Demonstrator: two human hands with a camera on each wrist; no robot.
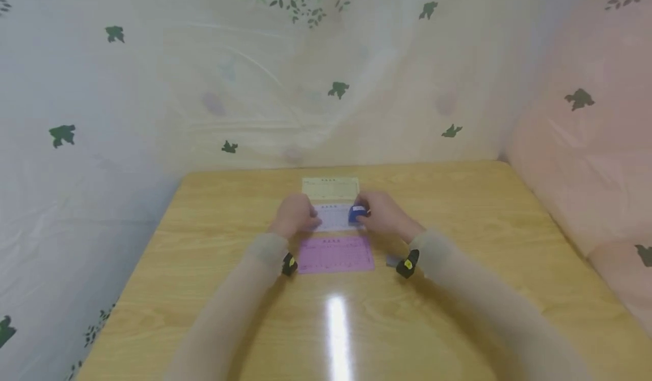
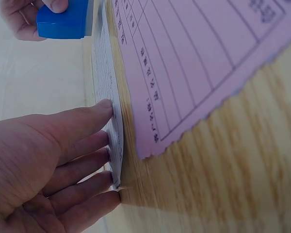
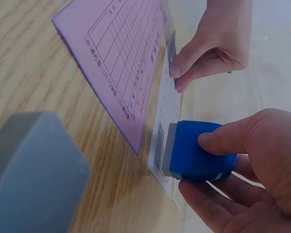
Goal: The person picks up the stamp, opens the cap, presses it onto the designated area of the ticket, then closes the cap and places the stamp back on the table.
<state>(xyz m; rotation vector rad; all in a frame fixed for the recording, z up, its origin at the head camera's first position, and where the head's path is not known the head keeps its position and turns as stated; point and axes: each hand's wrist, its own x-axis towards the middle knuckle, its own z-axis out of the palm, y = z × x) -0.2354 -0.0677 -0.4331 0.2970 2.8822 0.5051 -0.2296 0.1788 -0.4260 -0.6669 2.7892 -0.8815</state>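
Observation:
Gripped between the thumb and fingers of my right hand (image 1: 384, 214) is a blue stamp (image 3: 196, 150) with a grey base. The stamp stands on the right part of a white printed form (image 1: 333, 217), its base right at the paper in the right wrist view. My left hand (image 1: 295, 214) rests on the left part of that same form; in the left wrist view its thumb and fairly straight fingers (image 2: 85, 145) touch the paper. Nearer to me lies a pink form (image 1: 336, 255), and behind the white one a yellow form (image 1: 330, 185).
A grey block (image 3: 39, 174) sits on the wooden table (image 1: 204, 296), right of the pink form and partly behind the right wrist's camera in the head view. A patterned curtain (image 1: 285, 86) hangs behind the table and along its sides.

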